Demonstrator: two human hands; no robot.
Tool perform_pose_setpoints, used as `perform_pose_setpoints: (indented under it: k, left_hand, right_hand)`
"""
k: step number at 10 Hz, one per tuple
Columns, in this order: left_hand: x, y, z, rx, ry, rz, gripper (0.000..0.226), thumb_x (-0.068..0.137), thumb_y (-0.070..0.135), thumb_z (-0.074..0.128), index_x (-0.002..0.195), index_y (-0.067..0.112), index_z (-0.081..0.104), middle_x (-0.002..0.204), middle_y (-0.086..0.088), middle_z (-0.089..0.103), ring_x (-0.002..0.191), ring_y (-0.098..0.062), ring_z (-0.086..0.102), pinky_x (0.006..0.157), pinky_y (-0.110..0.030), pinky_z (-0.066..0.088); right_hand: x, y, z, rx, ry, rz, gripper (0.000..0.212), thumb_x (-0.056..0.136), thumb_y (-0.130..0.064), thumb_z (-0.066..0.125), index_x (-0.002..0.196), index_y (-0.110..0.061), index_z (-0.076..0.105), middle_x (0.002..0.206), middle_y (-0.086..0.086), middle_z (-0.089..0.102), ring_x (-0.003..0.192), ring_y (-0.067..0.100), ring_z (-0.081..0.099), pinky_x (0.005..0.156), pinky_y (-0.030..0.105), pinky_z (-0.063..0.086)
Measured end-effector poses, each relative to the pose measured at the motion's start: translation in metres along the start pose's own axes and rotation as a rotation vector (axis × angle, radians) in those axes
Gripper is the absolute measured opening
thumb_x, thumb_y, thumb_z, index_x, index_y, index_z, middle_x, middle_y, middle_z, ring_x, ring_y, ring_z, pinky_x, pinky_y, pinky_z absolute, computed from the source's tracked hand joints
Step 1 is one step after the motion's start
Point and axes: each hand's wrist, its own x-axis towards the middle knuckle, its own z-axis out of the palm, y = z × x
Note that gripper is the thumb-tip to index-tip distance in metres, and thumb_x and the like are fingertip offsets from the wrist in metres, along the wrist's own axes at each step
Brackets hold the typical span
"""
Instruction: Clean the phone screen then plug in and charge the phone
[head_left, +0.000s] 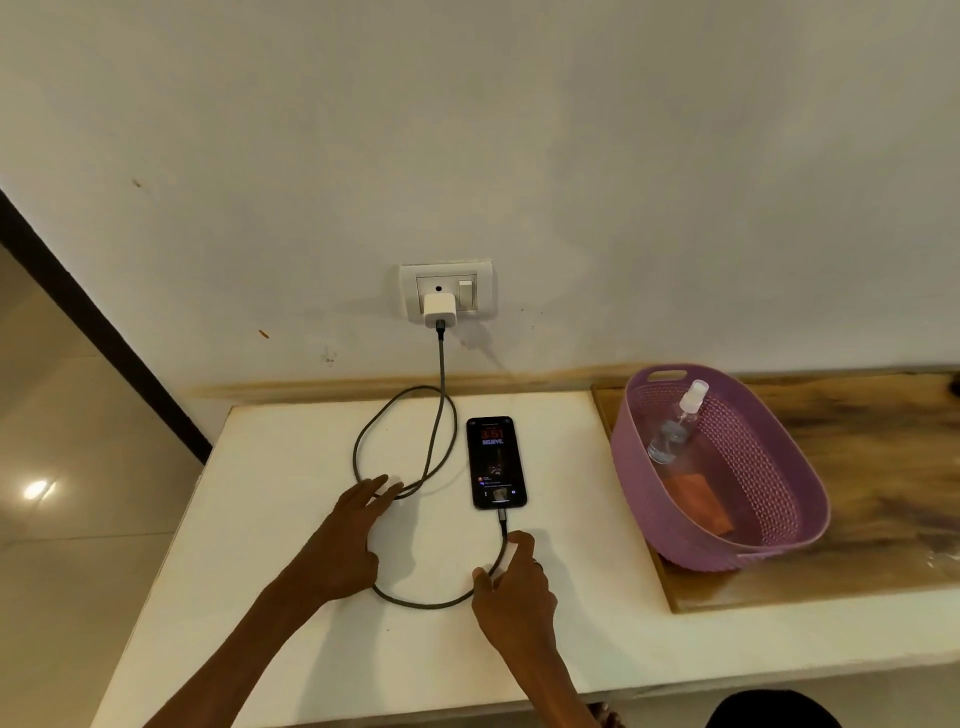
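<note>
Two hands on the white table: left hand (347, 540) spread flat, right hand (511, 582) pinching the cable (415, 603). Beyond them the lit phone (496, 462), plugged in; basket (779, 519) to its right; charger (439, 309) on the wall beyond.

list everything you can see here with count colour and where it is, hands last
phone: 1, black with lit screen, face up mid-table, cable plugged into its near end
cable: 1, dark grey, looping over the table from charger to phone
charger: 1, white, plugged into the wall socket
wall socket: 1, white with a switch, on the wall above the table
table: 1, white top
basket: 1, purple, on the wooden board at right
spray bottle: 1, clear with white nozzle, leaning inside the basket
cloth: 1, orange, on the basket floor
wooden board: 1, brown, right of the table
left hand: 1, fingers spread on the cable loop
right hand: 1, at the cable below the phone
</note>
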Motion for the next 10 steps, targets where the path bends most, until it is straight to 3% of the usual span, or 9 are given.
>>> perform_pose_setpoints:
  k: [1, 2, 3, 4, 6, 8, 10]
  left_hand:
    - [-0.003, -0.008, -0.011, 0.064, -0.192, 0.005, 0.113, 0.073, 0.007, 0.071, 0.153, 0.028, -0.007, 0.160, 0.012, 0.004, 0.150, -0.010, 0.000, 0.123, -0.030, 0.015]
    - [0.002, -0.008, -0.016, 0.071, -0.281, -0.001, 0.134, 0.060, 0.032, 0.088, 0.153, 0.033, -0.008, 0.152, 0.021, 0.003, 0.146, -0.003, 0.000, 0.121, -0.030, 0.012]
    - [0.006, -0.008, -0.009, 0.120, -0.219, 0.008, 0.136, 0.052, 0.037, 0.091, 0.155, 0.030, 0.003, 0.157, 0.016, 0.009, 0.148, -0.006, 0.006, 0.120, -0.026, 0.011]
    - [0.011, -0.014, -0.001, 0.033, -0.028, -0.043, 0.113, 0.058, 0.025, 0.089, 0.151, 0.033, 0.027, 0.157, 0.006, 0.030, 0.147, -0.012, 0.024, 0.119, -0.026, 0.019]
    - [0.017, -0.020, 0.006, 0.062, 0.051, -0.022, 0.073, 0.071, 0.017, 0.083, 0.137, 0.032, 0.053, 0.150, 0.016, 0.042, 0.143, -0.008, 0.031, 0.115, -0.023, 0.022]
    - [0.012, -0.021, 0.010, 0.024, 0.047, -0.032, 0.070, 0.077, 0.015, 0.079, 0.138, 0.034, 0.050, 0.149, 0.017, 0.042, 0.144, -0.006, 0.029, 0.115, -0.022, 0.020]
    - [0.011, -0.020, 0.008, 0.065, 0.058, -0.021, 0.077, 0.081, 0.010, 0.075, 0.146, 0.028, 0.039, 0.154, 0.011, 0.035, 0.148, -0.010, 0.023, 0.118, -0.025, 0.018]
  right_hand:
    - [0.001, 0.000, 0.000, -0.008, -0.011, -0.002, 0.053, 0.090, -0.029, 0.060, 0.133, -0.025, 0.029, 0.110, 0.002, 0.059, 0.100, 0.020, 0.061, 0.100, 0.038, 0.044]
    - [0.001, -0.001, -0.001, -0.002, -0.018, -0.011, 0.053, 0.089, -0.029, 0.060, 0.132, -0.024, 0.030, 0.108, 0.003, 0.059, 0.098, 0.021, 0.061, 0.099, 0.040, 0.045]
    - [0.001, -0.001, -0.001, -0.006, -0.021, -0.012, 0.055, 0.088, -0.030, 0.061, 0.133, -0.024, 0.029, 0.109, 0.003, 0.059, 0.098, 0.021, 0.061, 0.099, 0.040, 0.045]
    - [0.001, -0.001, -0.001, -0.023, -0.028, -0.004, 0.055, 0.089, -0.032, 0.061, 0.133, -0.024, 0.028, 0.109, 0.002, 0.058, 0.099, 0.020, 0.061, 0.099, 0.039, 0.044]
    - [0.003, 0.001, 0.000, -0.033, -0.011, -0.028, 0.052, 0.088, -0.033, 0.061, 0.130, -0.025, 0.030, 0.097, -0.004, 0.055, 0.091, 0.016, 0.059, 0.096, 0.039, 0.048]
    - [0.006, 0.003, -0.001, -0.047, -0.011, -0.032, 0.049, 0.088, -0.033, 0.061, 0.127, -0.023, 0.032, 0.094, -0.004, 0.056, 0.084, 0.013, 0.057, 0.092, 0.036, 0.050]
    - [0.013, 0.000, -0.011, -0.087, 0.019, -0.043, 0.048, 0.090, -0.035, 0.058, 0.130, -0.023, 0.033, 0.102, 0.002, 0.066, 0.094, 0.020, 0.065, 0.094, 0.033, 0.047]
